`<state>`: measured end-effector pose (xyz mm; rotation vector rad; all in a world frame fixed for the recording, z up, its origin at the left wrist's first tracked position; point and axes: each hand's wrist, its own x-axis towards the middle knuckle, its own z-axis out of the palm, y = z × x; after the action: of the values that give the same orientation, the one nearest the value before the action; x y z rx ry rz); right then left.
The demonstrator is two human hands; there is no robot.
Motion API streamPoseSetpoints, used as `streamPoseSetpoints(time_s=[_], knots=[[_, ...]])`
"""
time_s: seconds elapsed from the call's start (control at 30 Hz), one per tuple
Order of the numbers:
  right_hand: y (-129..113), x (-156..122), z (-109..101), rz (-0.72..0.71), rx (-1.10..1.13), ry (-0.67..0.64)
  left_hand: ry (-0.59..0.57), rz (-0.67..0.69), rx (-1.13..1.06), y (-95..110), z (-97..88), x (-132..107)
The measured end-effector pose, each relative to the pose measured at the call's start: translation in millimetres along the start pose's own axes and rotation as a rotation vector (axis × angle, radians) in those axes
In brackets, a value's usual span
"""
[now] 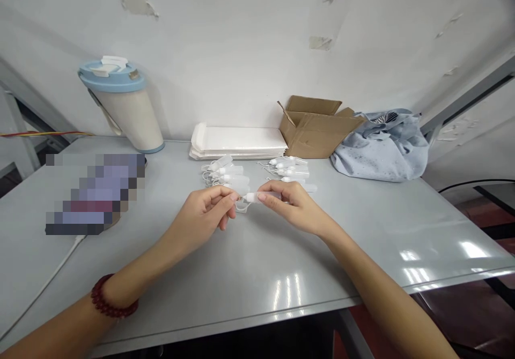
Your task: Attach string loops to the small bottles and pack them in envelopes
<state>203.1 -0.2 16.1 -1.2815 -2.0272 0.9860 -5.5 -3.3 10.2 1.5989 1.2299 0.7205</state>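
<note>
Both hands meet over the front middle of the table. My right hand [287, 203] pinches the translucent body of a small dropper bottle [251, 198], its white nozzle pointing left. My left hand [211, 207] is closed at the nozzle's tip, thumb against fingers; what it pinches there is too small to make out. A thin white loop hangs under the nozzle. Just behind the hands lie two groups of similar bottles, the left group [231, 172] and the right group [292, 168], with thin white strings at their nozzle ends. Fingers partly hide the nearest ones.
A stack of white sleeves [241, 141] and an open cardboard box [317, 133] stand along the wall, beside a bunched grey-blue cloth [382, 149]. On the left are a blue-lidded tumbler [129, 107] and a blurred-out phone [100, 192] with a white cable [48, 281].
</note>
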Motion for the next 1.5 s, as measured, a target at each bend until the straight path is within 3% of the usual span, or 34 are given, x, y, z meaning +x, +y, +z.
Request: streamPoseSetpoints(time_s=[0.5, 0.67, 0.93, 1.07, 1.2, 1.5], knots=[[9.6, 1.1, 13.3, 0.012, 0.234, -0.066, -0.003, 0.103, 0.006, -4.7, 3.8, -3.3], [5.5, 0.9, 17.8, 0.029, 0.243, -0.063, -0.005, 0.12, 0.056, -3.1, -5.7, 2.4], [14.5, 4.6, 23.3, -0.048, -0.06, 0.045, -0.018, -0.023, 0.243, -2.0, -40.6, 18.0], [24.3, 6.8, 27.5, -0.093, -0.219, 0.049, -0.112, -0.099, 0.332, -9.1, -42.3, 22.2], [27.4, 5.8, 33.6, -0.122, -0.373, 0.013, -0.127, -0.103, 0.47, -17.3, -40.0, 24.6], [20.5, 2.9, 46.8, -0.129, -0.51, 0.001, 0.069, -0.095, 0.845, -13.6, -36.1, 21.9]])
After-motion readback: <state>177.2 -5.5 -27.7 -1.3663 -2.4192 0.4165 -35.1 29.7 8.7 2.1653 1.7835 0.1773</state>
